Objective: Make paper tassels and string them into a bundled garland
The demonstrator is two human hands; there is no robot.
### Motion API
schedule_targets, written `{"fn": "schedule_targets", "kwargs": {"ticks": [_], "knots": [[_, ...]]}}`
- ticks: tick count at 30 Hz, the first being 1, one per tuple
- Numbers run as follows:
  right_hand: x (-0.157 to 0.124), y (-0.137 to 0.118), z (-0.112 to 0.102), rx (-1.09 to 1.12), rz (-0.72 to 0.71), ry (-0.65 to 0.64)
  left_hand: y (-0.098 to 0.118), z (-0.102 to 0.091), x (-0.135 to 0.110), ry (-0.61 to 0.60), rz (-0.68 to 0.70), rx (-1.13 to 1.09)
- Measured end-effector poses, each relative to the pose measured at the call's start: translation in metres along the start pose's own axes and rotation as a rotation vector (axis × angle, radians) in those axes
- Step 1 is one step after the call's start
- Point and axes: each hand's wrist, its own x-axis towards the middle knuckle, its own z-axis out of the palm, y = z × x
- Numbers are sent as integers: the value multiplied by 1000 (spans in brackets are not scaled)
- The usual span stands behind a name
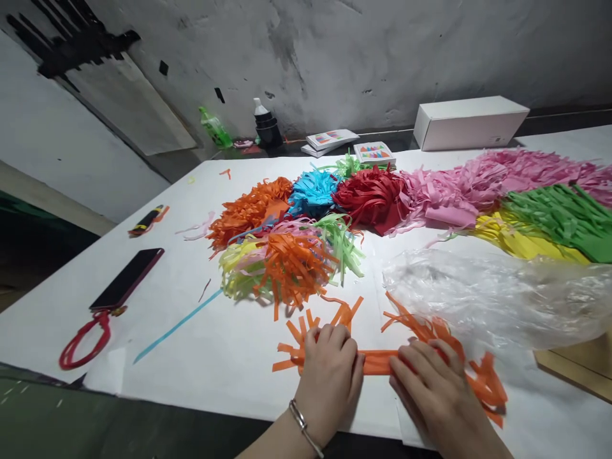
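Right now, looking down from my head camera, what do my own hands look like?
Your left hand is ungloved, with a slim, silver-coloured bangle at the wrist. Your right hand is also ungloved. No sleeves show.

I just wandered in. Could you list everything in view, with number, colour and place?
Fringed strip: one, orange, under both hands
Mixed bundle: one, multicoloured, table centre
Fringed paper piles: several, orange, blue, red, pink, yellow, green, across the back and right
Plastic wrapping: clear, right
Board: one, tan, right edge
Phone: one, dark, left
Cord: one, red, by the phone
Small tool: one, black-yellow, far left
Thin strip: one, blue, left of bundle
Bottle: one, green, back
Container: one, black, white top, back
Printed stacks: two, white, back
Box: one, white, back right
Scraps: several, mixed, table
Table: one, white
Wall: grey, behind
Bracelet: one, silvery, left wrist
Left hand, right hand: bare, on the strip
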Motion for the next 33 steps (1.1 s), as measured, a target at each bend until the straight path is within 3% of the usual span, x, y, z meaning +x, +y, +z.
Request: {"fn": "schedule_targets", "kwargs": {"ticks": [3,8,13,21,26,28,33], "knots": [[-4,1,4,112,-121,-74,-1,-5,-1,29,31,-80],[4,-5,2,166,-43,-102,0,-5,-6,68,217,-171],[8,-13,6,134,-100,-140,-1,3,-6,97,246,-236],[-13,27,-13,159,-89,-95,-7,2,-9,66,172,-277],[-10,17,-14,-44,96,-124,2,0,-4,-7,32,-64],[-6,10,-12,-102,150,-111,3,0,-1,-7,35,-13],[0,3,-2,85,-36,-16,-4,2,0,37,225,-90]]}}
